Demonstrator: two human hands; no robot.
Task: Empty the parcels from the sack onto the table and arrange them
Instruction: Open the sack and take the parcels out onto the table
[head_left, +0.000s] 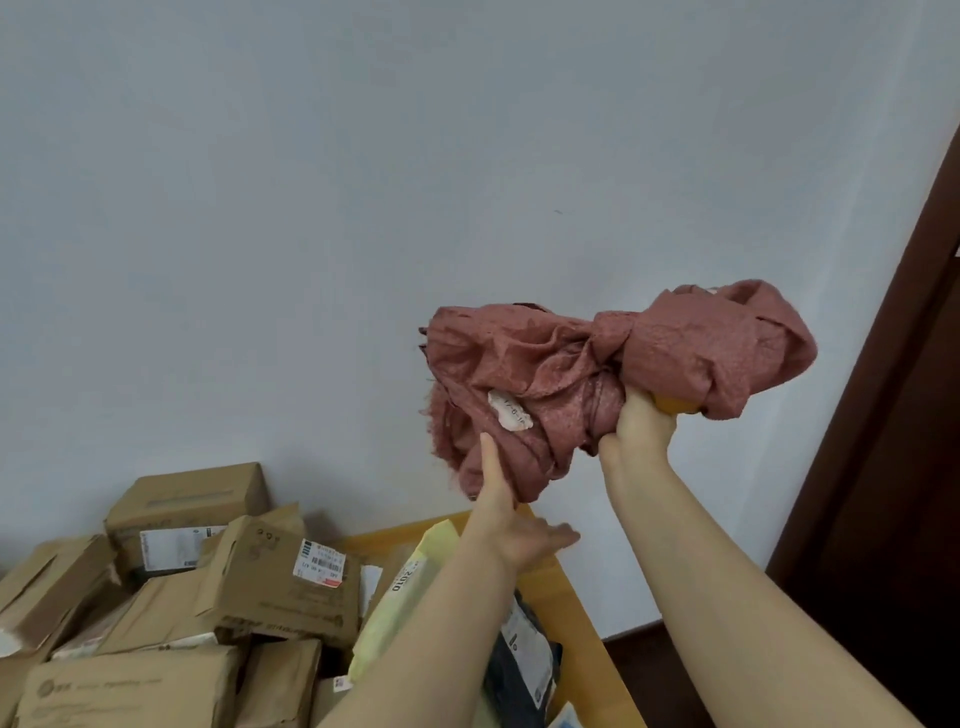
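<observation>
A crumpled pink-red woven sack (613, 374) hangs high in front of the wall, above the table. My right hand (641, 423) is shut on its bunched middle from below. My left hand (506, 512) touches the sack's lower left folds with its fingers spread. A torn white label (510, 410) sticks to the sack. Below on the left lies a heap of brown cardboard parcels (270, 577). A pale yellow mailer bag (410, 587) and a dark grey mailer (524, 660) lie beside the heap under my arms.
The yellow-orange table (582, 618) runs along a pale wall, its right edge near my right arm. A dark brown door frame (893, 415) stands at the right. Dark floor (644, 660) shows beyond the table's edge.
</observation>
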